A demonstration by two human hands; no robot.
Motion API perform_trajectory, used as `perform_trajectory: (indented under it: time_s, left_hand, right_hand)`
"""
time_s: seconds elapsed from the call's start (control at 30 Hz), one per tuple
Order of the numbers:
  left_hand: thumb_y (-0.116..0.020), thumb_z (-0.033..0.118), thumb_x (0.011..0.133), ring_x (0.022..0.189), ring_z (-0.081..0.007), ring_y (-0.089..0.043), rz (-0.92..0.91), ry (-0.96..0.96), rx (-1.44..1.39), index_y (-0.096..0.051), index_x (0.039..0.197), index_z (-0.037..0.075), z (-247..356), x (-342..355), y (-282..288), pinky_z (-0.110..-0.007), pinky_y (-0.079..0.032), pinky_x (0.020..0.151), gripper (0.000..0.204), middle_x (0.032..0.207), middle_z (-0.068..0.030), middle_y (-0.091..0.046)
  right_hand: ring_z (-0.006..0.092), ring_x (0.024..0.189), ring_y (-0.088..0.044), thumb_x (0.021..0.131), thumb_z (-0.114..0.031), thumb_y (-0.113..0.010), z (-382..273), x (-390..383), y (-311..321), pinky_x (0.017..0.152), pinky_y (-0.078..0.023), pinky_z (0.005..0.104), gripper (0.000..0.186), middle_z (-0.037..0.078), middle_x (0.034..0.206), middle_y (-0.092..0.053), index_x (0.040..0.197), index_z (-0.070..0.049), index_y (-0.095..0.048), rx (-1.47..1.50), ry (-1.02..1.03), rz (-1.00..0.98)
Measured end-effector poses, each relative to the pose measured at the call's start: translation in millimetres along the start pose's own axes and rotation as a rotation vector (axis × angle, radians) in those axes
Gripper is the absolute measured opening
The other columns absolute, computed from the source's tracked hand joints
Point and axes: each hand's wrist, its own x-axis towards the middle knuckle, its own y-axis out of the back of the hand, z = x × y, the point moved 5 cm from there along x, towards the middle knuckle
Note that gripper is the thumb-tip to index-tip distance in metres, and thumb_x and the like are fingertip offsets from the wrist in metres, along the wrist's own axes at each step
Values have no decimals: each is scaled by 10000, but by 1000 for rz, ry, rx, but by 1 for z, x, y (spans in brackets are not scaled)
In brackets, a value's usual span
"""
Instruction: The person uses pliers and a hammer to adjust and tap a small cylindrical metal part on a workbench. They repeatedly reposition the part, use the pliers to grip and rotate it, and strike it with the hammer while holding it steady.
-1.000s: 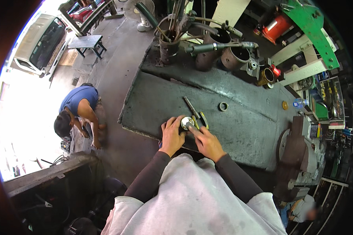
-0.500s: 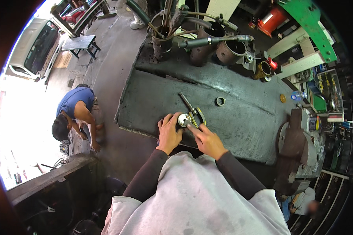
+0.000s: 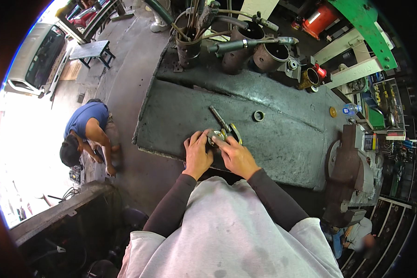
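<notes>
In the head view, the left bare hand (image 3: 198,154) has its fingers clamped around a round silvery metal part (image 3: 219,135) at the near edge of the dark grey metal workbench (image 3: 282,153). The right bare hand (image 3: 238,156) lays its fingers over that part; I cannot tell whether they grip it. A slim grey metal rod (image 3: 217,115) and a small dull metal ring (image 3: 259,116) lie on the workbench's top.

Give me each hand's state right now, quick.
Left hand: closed, holding the left side of a round silver metal part.
Right hand: fingers over that part; whether it grips anything cannot be told.
</notes>
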Motion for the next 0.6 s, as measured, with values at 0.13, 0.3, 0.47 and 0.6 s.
perform_trajectory:
  time_s: [0.13,0.3,0.47,0.6]
  left_hand:
    - [-814,85,817,1370,-314,-568,-21,36,-11,-606,1441,156,0,-2,0,-523,-363,1142,662,1293,-86,-736]
    - [-805,83,819,1369,-312,-564,-20,0,26,-603,1454,148,0,-1,1,-519,-363,1143,670,1354,-87,-707]
    - [-780,50,816,1370,-315,-568,-9,17,-2,-597,1462,140,0,-3,0,-517,-364,1146,677,1337,-94,-719]
    - [-784,54,813,1362,-323,-569,-32,-4,5,-594,1463,157,2,0,1,-515,-368,1137,685,1310,-96,-729]
  right_hand:
    - [425,816,-714,1000,-73,-644,3,-5,-5,711,-590,535,513,161,1100,-627,1504,-172,-639,-50,-31,-50]
    - [425,830,-712,983,-51,-645,7,-10,-6,708,-593,529,532,160,1094,-624,1502,-170,-641,1,6,37]
    - [425,841,-709,976,-51,-655,10,-10,-11,703,-595,528,541,152,1083,-628,1502,-176,-642,-57,-36,-14]
    - [422,847,-707,989,-59,-649,3,-10,-2,720,-600,522,538,155,1087,-631,1512,-186,-634,24,35,31]
